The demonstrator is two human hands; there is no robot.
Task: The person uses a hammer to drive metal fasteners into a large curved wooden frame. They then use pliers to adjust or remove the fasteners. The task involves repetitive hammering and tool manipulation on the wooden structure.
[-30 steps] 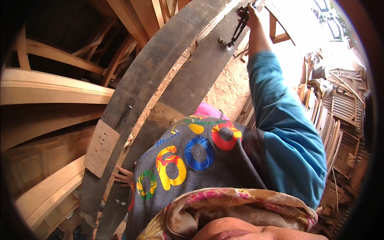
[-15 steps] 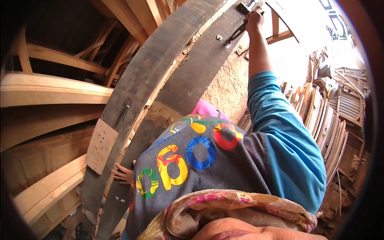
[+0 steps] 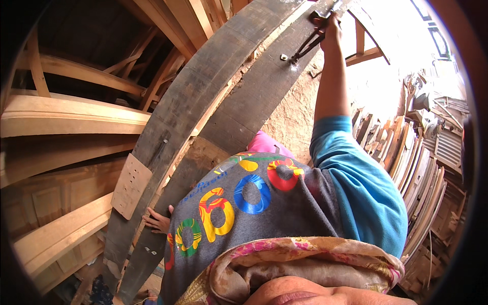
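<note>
Stretched out toward the far end of the dark workbench (image 3: 244, 96), my right hand (image 3: 333, 28) is closed on a dark metal tool (image 3: 308, 46). Two thin dark legs of this tool slant down toward the bench top; its upper part is partly hidden by my fingers, and its exact kind does not show. A small pale metal piece (image 3: 283, 57) sits on the bench beside the leg tips. My left hand (image 3: 158, 222) rests at the near edge of the bench, fingers spread and holding nothing. Close to it lies a light wooden plate with small holes (image 3: 131, 186).
A long gap with a pale wood strip (image 3: 213, 105) runs lengthwise between the bench boards. Curved timber frames (image 3: 76, 114) stand on the left. Stacked wooden boards (image 3: 406, 157) lean at the right. A wooden frame piece (image 3: 362, 43) stands beyond my right hand.
My right hand and the dark tool have shifted slightly farther along the bench, and both tool legs show more plainly. The whole view has moved a little. My left hand stays in place.
</note>
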